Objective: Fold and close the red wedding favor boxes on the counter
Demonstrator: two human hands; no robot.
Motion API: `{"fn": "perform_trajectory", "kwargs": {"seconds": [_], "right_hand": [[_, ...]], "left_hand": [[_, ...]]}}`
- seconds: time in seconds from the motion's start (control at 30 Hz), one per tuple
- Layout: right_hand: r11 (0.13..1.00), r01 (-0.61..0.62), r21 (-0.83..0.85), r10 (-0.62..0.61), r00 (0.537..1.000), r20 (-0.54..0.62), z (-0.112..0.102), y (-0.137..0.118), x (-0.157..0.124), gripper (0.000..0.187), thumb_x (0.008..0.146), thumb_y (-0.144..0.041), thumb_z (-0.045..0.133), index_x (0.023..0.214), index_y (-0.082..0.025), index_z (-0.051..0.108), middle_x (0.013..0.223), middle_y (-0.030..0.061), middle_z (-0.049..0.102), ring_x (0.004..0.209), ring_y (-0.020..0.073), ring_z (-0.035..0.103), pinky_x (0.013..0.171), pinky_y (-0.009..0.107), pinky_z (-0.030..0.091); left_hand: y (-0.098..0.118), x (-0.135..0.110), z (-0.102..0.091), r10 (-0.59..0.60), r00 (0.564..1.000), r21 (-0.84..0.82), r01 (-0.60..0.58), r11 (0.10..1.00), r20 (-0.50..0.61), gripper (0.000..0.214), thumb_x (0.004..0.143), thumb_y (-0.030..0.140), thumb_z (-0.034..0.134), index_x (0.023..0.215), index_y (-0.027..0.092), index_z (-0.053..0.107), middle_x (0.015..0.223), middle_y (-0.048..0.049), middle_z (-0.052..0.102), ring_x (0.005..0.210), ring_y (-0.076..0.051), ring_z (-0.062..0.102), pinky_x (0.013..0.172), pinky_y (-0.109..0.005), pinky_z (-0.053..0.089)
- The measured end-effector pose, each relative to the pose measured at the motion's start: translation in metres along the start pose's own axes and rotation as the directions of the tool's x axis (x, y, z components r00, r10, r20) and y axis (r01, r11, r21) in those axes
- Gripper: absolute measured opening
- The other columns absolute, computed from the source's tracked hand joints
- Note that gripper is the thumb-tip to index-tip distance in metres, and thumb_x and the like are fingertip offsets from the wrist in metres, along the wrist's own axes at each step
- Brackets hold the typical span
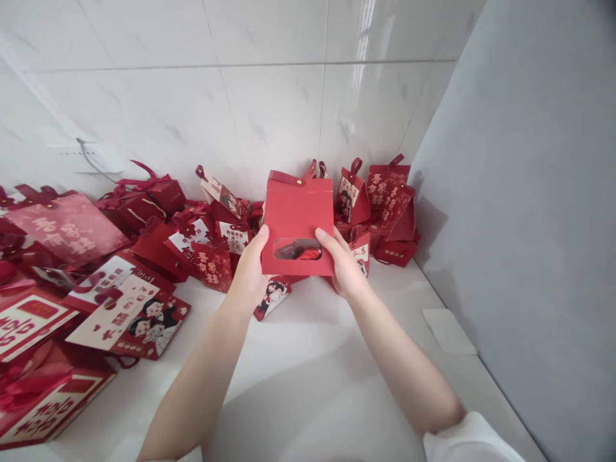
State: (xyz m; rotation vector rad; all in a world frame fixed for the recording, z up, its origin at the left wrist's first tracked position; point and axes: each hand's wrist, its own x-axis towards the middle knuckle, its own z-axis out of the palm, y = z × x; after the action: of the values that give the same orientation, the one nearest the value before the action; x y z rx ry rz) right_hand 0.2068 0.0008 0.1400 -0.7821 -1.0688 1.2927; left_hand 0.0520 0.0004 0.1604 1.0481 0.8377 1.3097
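A red gift box (298, 208) with a small oval window near its bottom is held up in front of me, over the white surface. Through the window something dark and red shows inside. A red strap with a gold stud runs across its top edge. My left hand (251, 263) grips the box's left side, thumb on the front face. On the right side my right hand (342, 260) holds it, its thumb next to the window. The other fingers of both hands are mostly hidden behind the box.
Several red and white wedding gift boxes crowd the left, including a couple-print box (156, 321) and a ribboned box (62, 391). More red boxes (392, 212) stand against the tiled wall (269, 102). A grey panel (539, 192) rises at right. A white square (450, 330) lies beside it.
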Motion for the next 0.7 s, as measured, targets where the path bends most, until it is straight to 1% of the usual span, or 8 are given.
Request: {"fn": "perform_trajectory", "kwargs": {"seconds": [0.07,0.13,0.3,0.4,0.47,0.53,0.6,0.7], "right_hand": [[0.999,0.033,-0.033,-0.032,0.999,0.029,0.000,-0.004,-0.002,0.050,0.088,-0.055,0.059,0.128,-0.026,0.054,0.140,0.0030,0.061,0.131,0.0240,0.057,0.106,0.036,0.050],[0.992,0.080,-0.093,-0.078,0.997,0.020,0.000,-0.009,-0.005,0.049,0.088,-0.056,0.058,0.127,-0.027,0.054,0.137,0.0036,0.063,0.128,0.0237,0.059,0.105,0.036,0.050],[0.949,0.180,-0.257,-0.205,0.976,-0.072,0.000,-0.018,-0.009,0.047,0.093,-0.057,0.050,0.127,-0.025,0.056,0.131,0.0065,0.066,0.123,0.0245,0.061,0.105,0.039,0.049],[0.917,0.215,-0.337,-0.241,0.970,-0.037,0.001,-0.019,-0.013,0.044,0.096,-0.051,0.049,0.130,-0.025,0.057,0.131,0.0055,0.067,0.119,0.0251,0.063,0.104,0.041,0.049],[0.858,0.249,-0.449,-0.276,0.961,0.007,0.004,-0.020,-0.017,0.039,0.097,-0.047,0.048,0.129,-0.026,0.060,0.128,0.0041,0.068,0.117,0.0258,0.064,0.103,0.041,0.048],[0.775,0.262,-0.575,-0.295,0.955,0.038,0.006,-0.024,-0.023,0.036,0.099,-0.046,0.045,0.123,-0.027,0.064,0.119,0.0040,0.072,0.109,0.0268,0.067,0.095,0.040,0.050],[0.670,0.225,-0.707,-0.283,0.958,0.037,0.007,-0.028,-0.027,0.035,0.100,-0.047,0.041,0.112,-0.026,0.067,0.101,0.0057,0.074,0.093,0.0282,0.069,0.082,0.039,0.051],[0.479,0.103,-0.872,-0.297,0.953,-0.051,0.004,-0.034,-0.031,0.042,0.100,-0.050,0.036,0.091,-0.023,0.066,0.078,0.0085,0.070,0.071,0.0283,0.067,0.068,0.037,0.045]], "left_hand": [[0.003,-0.002,0.005,0.016,1.000,-0.060,-0.017,0.998,-0.018,0.057,0.090,0.059,0.056,0.131,0.020,0.062,0.126,-0.0091,0.069,0.120,-0.029,0.064,0.105,-0.042,0.051],[0.003,-0.002,0.007,0.061,0.997,-0.041,-0.063,0.997,-0.037,0.057,0.091,0.059,0.054,0.132,0.020,0.061,0.129,-0.0095,0.068,0.122,-0.028,0.063,0.106,-0.041,0.050],[0.001,-0.005,0.001,0.249,0.965,0.315,-0.212,0.925,-0.081,0.049,0.091,0.052,0.060,0.133,0.027,0.060,0.140,-0.0038,0.060,0.134,-0.026,0.052,0.117,-0.041,0.039],[0.001,-0.007,-0.004,0.202,0.978,0.431,-0.163,0.888,-0.046,0.067,0.088,0.053,0.062,0.149,0.031,0.042,0.156,-0.0037,0.043,0.147,-0.027,0.035,0.122,-0.044,0.029],[0.001,-0.009,-0.007,0.160,0.987,0.469,-0.133,0.873,-0.018,0.089,0.083,0.053,0.070,0.157,0.029,0.025,0.165,-0.0059,0.023,0.153,-0.028,0.018,0.125,-0.043,0.020],[0.002,-0.009,-0.009,0.149,0.988,0.510,-0.151,0.847,0.044,0.099,0.079,0.050,0.075,0.159,0.026,0.020,0.167,-0.0077,0.014,0.155,-0.028,0.010,0.127,-0.042,0.013],[0.005,-0.010,-0.010,0.154,0.980,0.536,-0.197,0.821,0.125,0.099,0.077,0.047,0.077,0.158,0.026,0.024,0.166,-0.0092,0.020,0.154,-0.030,0.013,0.126,-0.044,0.015],[0.009,-0.014,-0.007,0.155,0.966,0.615,-0.250,0.748,0.205,0.104,0.071,0.043,0.082,0.157,0.023,0.027,0.161,-0.0132,0.031,0.151,-0.035,0.023,0.125,-0.048,0.018]]}}
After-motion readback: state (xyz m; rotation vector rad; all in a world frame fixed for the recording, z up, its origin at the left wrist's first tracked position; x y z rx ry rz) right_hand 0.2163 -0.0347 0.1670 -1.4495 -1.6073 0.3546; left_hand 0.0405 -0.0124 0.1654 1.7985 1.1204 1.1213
